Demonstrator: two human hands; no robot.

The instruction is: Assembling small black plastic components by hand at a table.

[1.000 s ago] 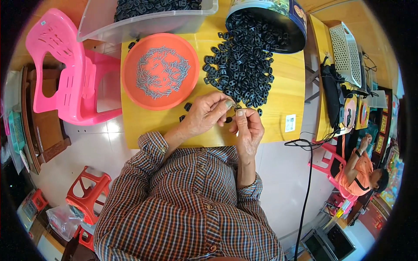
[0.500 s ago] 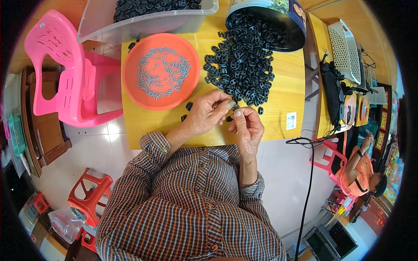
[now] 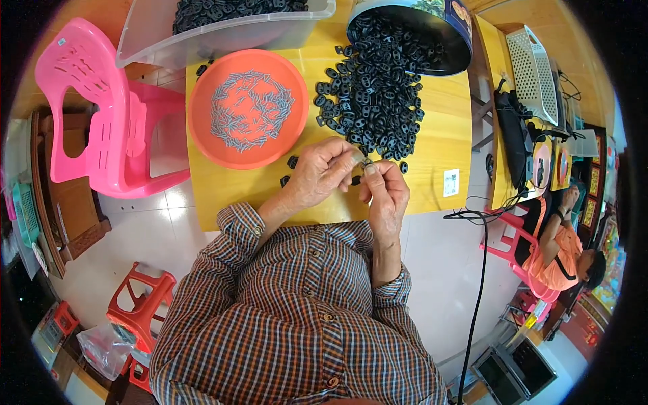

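Head view, the only one supplied. The left hand (image 3: 322,174) and the right hand (image 3: 386,199) meet over the near part of the yellow table (image 3: 442,128). Thumb and fingers of each are pinched together at the tips, grasping a small dark piece (image 3: 367,163) between them. Whether the left fingertips also grip a metal pin cannot be told; the tips cover it.

Stock to the far side of the hands: a large pile of black parts (image 3: 374,111), with holes visible in many, spreads from the mouth of a tipped tin (image 3: 435,8). To its left, an orange plate (image 3: 198,111) carries many loose metal pins (image 3: 226,123), mostly in a rough ring. Beyond the plate, a clear plastic bin (image 3: 277,30) holds more black pieces.

Progress, as judged: one piece is in hand and its handling appears unfinished. Both the pile and the pins are plentiful, so much appears left to do. Two loose black pieces (image 3: 292,162) lie near the left wrist; whether these, or the bin's contents, are finished or untouched cannot be established. No count of completed pieces is possible.
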